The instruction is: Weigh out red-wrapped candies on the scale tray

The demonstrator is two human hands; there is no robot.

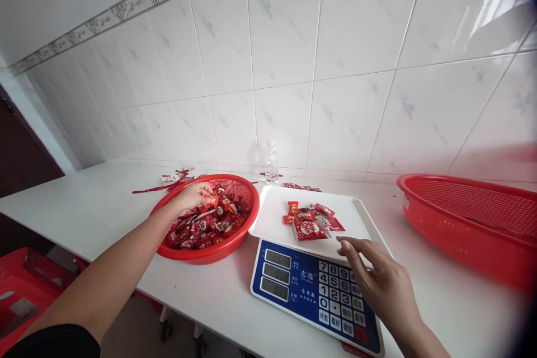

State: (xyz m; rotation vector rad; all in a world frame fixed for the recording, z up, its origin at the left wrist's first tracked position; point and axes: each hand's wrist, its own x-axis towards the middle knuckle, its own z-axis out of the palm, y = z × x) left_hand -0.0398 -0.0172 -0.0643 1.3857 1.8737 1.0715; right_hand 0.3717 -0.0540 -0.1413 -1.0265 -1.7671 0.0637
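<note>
My left hand [194, 197] reaches over the red perforated basket [201, 255] and pinches a small orange-red candy packet [212, 200] above its contents. Many wrapped red candies [201, 224] fill that basket. To the right stands a blue electronic scale [310, 285] with a white tray [272, 201] on top. A small pile of red candy packets [310, 229] lies on the tray, the largest one nearest me. Over the tray's front right edge and the keypad is my right hand [377, 274], thumb and forefinger brought together, with nothing visible between them.
A second red basket [461, 235] stands at the right. By the tiled wall are a clear plastic bottle [272, 163] and a strip of red packets [301, 187]. Dark red ribbons [155, 188] lie behind the left basket. A red stool [29, 291] is at lower left.
</note>
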